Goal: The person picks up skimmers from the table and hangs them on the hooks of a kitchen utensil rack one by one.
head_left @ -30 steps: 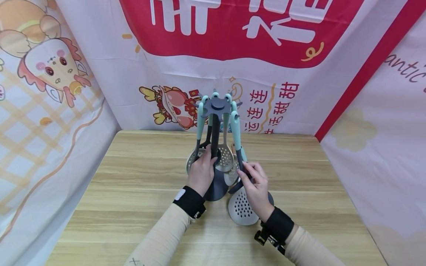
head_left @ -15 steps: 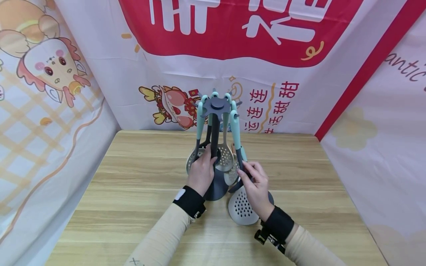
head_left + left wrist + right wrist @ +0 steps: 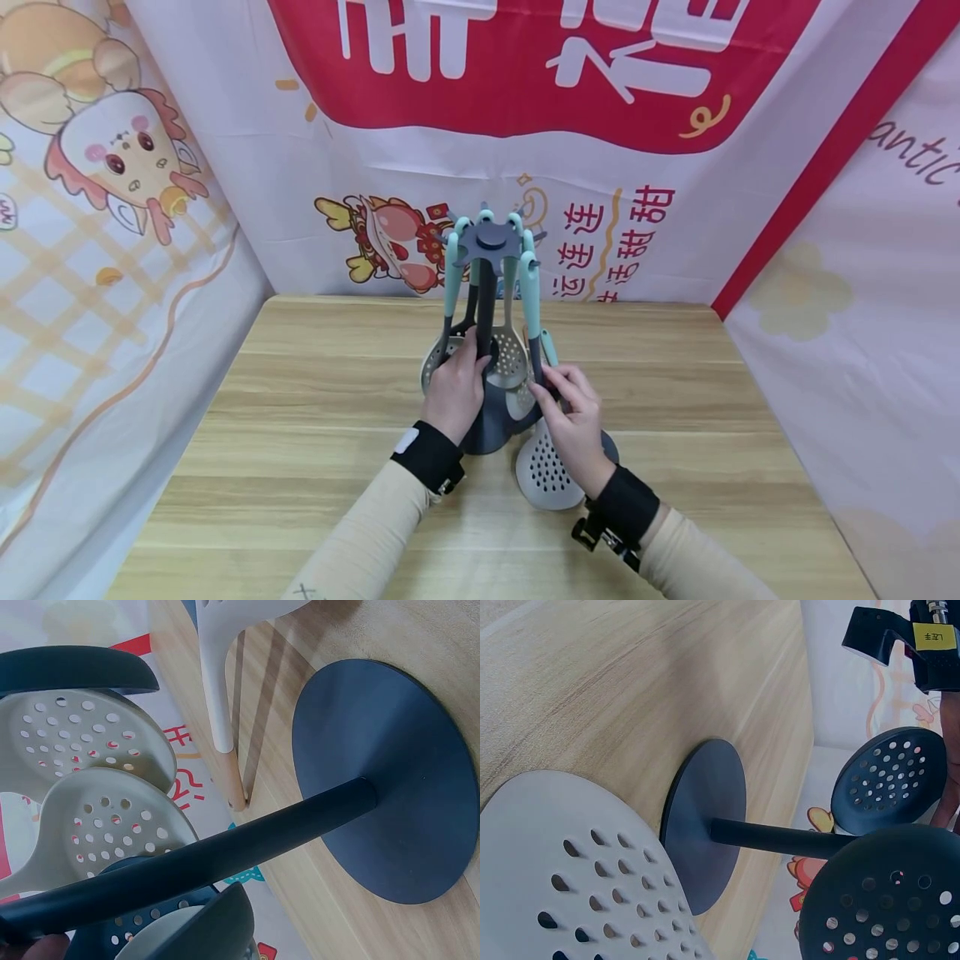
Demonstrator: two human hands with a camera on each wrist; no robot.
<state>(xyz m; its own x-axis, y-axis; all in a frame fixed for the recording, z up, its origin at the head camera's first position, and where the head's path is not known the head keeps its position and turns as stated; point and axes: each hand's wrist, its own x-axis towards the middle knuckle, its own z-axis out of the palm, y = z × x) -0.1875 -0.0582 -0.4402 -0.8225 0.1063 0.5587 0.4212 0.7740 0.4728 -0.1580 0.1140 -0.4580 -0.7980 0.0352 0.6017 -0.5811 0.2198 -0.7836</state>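
A wooden table (image 3: 300,417) filled the lower part of the frame. In the middle of the frame stood a dark rack (image 3: 486,333) with spoons hanging from its top. The left hand (image 3: 453,387) was just left of the middle, with its fingers wrapped around the rack's pole. Just to the right, the right hand (image 3: 573,421) pinched the handle of a grey spoon with holes (image 3: 546,475), which hung beside the rack's round base.

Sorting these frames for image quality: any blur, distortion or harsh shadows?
Head view: evenly lit, sharp, straight table edge bowed by the wide lens. Left wrist view: stand pole sharp, soft double shadows on the wood. Right wrist view: perforated skimmer slightly soft up close.
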